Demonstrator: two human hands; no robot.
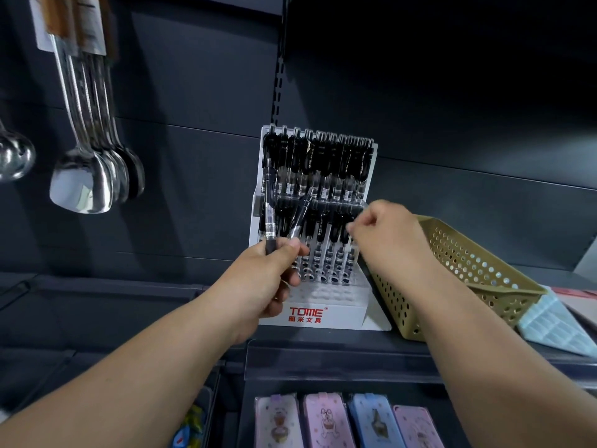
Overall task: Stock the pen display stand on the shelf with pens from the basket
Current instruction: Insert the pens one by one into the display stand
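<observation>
A white tiered pen display stand (pixel 326 313) marked TOME sits on the dark shelf. Its back row is full of black pens (pixel 318 163), and a middle row holds several more. The front holes are bare. My left hand (pixel 274 276) grips two black pens (pixel 270 218) upright in front of the stand's left side. My right hand (pixel 384 227) is at the right end of the middle row, its fingertips pinching the top of a pen (pixel 346 232) there. A tan perforated basket (pixel 462 273) stands right of the stand; its inside is hidden.
Steel spatulas and ladles (pixel 84 176) hang at the upper left. A pale grid-patterned box (pixel 555 328) lies right of the basket. Colourful phone cases (pixel 326 421) fill the shelf below. The shelf's front edge (pixel 339 360) runs beneath the stand.
</observation>
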